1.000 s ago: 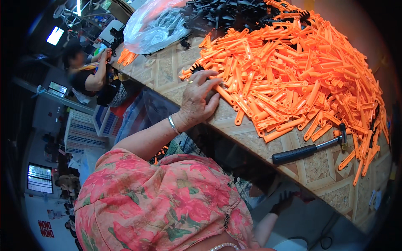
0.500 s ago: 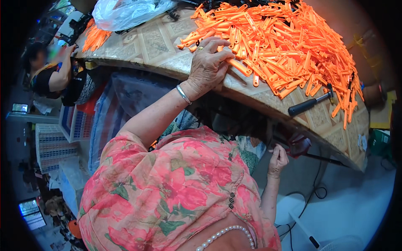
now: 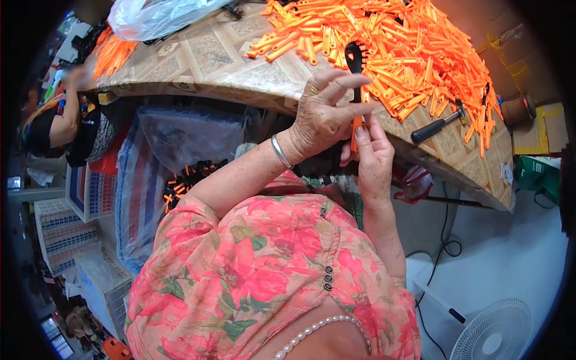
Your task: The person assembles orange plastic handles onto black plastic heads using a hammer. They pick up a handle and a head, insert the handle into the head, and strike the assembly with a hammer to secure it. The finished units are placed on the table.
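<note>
Above the table's near edge, both hands are on a slim tool [image 3: 355, 60] with a black, toothed, claw-like head and an orange handle. My left hand [image 3: 324, 114], with a silver bangle and a ring, has its fingers closed round the black shaft below the head. My right hand [image 3: 375, 159] pinches the orange handle lower down, thumb on its front. Part of the handle is hidden by my fingers. Just beyond lies a big heap of flat orange plastic handles [image 3: 414, 54].
A black-handled hammer [image 3: 438, 125] rests near the edge of the curved, tile-patterned table [image 3: 240, 66]. A clear plastic bag [image 3: 162, 18] lies at the far left. Below it, a striped sack [image 3: 135, 198] holds black-and-orange pieces [image 3: 192, 180]. A person [image 3: 66, 120] is at far left; a fan [image 3: 495, 336] stands lower right.
My left hand has moved off the orange heap toward me. My right hand has come up from beside the table to meet it, and the black-headed tool now shows between them.
</note>
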`<state>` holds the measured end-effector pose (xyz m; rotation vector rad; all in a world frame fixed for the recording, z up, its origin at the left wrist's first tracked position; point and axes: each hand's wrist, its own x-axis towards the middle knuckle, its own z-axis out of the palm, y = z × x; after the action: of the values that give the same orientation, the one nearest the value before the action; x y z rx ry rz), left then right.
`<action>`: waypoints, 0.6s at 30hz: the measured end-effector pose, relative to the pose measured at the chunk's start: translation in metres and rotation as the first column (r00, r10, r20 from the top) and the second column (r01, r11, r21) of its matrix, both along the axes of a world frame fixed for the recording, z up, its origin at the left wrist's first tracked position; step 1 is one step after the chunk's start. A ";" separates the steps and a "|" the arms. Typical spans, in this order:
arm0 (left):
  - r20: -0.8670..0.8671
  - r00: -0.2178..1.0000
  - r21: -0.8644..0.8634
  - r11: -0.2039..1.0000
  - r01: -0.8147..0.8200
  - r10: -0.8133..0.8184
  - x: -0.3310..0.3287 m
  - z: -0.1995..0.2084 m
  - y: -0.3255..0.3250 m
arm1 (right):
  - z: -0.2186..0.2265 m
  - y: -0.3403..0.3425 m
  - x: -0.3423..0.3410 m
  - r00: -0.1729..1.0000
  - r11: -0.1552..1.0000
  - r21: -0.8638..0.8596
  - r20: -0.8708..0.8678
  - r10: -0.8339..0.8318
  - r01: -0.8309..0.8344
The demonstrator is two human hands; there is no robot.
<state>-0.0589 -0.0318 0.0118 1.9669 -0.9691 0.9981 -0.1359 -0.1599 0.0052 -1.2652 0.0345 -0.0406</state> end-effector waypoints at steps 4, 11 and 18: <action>-0.074 0.997 -0.175 0.985 -0.008 -0.005 0.001 -0.008 0.009 | -0.006 -0.004 0.003 0.995 0.996 0.044 0.060 -0.079 0.077; -0.599 0.566 -0.657 0.751 0.056 -0.566 -0.027 -0.019 0.008 | -0.009 0.000 -0.010 0.980 0.984 -0.092 0.144 -0.137 0.151; -0.606 0.309 -0.752 0.654 0.077 -0.733 -0.043 0.004 0.013 | -0.001 -0.005 -0.020 0.720 0.493 -0.601 0.689 -0.079 0.629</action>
<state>-0.1021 -0.0188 0.0157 1.1870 -0.3825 -0.1885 -0.1556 -0.1650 0.0038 -2.1261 -0.2817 -0.9641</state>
